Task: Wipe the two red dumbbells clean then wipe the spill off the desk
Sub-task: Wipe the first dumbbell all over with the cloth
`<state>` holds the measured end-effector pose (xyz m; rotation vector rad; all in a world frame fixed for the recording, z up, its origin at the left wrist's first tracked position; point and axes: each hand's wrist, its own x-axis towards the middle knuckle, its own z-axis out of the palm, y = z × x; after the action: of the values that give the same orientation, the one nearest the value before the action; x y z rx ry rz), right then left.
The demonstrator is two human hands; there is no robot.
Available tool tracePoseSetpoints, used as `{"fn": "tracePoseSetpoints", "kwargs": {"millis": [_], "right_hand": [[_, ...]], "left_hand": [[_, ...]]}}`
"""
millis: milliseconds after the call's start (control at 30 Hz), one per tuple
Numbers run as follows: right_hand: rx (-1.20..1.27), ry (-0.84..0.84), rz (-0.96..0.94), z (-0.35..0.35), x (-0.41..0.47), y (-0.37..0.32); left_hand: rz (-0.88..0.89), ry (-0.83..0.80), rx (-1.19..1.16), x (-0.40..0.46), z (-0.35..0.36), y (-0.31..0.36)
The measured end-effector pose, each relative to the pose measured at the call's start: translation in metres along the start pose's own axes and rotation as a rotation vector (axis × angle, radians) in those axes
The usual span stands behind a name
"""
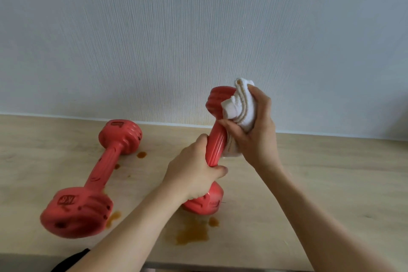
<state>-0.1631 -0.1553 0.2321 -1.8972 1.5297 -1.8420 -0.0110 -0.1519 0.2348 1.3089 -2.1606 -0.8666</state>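
Nearest, brown spill (pixel 191 234) patches stain the pale wooden desk (pixel 331 183) beneath the forearms, smaller drops lying beside the resting dumbbell (pixel 92 180) at left. The left hand (pixel 194 174) clenches the handle of the upright dumbbell (pixel 215 139) — its lower head on the desk. The right hand (pixel 254 132) grasps a bunched white cloth (pixel 241 104) against its ribbed upper head, before a pale textured wall (pixel 176 28).

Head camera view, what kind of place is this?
Probably a room at home, though I can't be sure: a light wooden desk against a pale textured wall, with two red dumbbells on it.
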Motion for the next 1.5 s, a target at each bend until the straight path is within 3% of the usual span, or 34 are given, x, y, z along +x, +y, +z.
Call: {"fn": "tracePoseSetpoints", "kwargs": {"millis": [133, 233, 500, 800, 967, 1333, 1433, 1500], "right_hand": [[0.224, 0.023, -0.030, 0.007, -0.004, 0.011], [0.293, 0.003, 0.033, 0.007, -0.007, 0.018], [0.560, -0.124, 0.391, 0.010, -0.012, 0.012], [0.507, -0.398, 0.623, 0.000, -0.011, 0.007], [0.394, -0.473, 0.594, -0.004, -0.010, -0.008], [-0.079, -0.515, 0.253, -0.027, -0.007, -0.027], [-0.174, -0.482, 0.120, -0.047, -0.005, -0.026], [-0.138, -0.422, 0.186, -0.061, -0.001, -0.022]], "left_hand": [[0.031, -0.126, -0.306, 0.002, 0.006, -0.003], [0.070, -0.174, -0.401, 0.004, 0.009, -0.006], [0.100, -0.185, -0.458, 0.003, 0.006, -0.006], [0.046, -0.186, -0.372, 0.002, 0.006, -0.005], [0.007, -0.196, -0.350, 0.002, 0.003, -0.003], [0.027, -0.112, -0.294, 0.001, 0.009, 0.000], [0.055, -0.051, -0.261, 0.003, 0.011, 0.000], [0.024, -0.025, -0.241, 0.006, 0.010, 0.000]]}}
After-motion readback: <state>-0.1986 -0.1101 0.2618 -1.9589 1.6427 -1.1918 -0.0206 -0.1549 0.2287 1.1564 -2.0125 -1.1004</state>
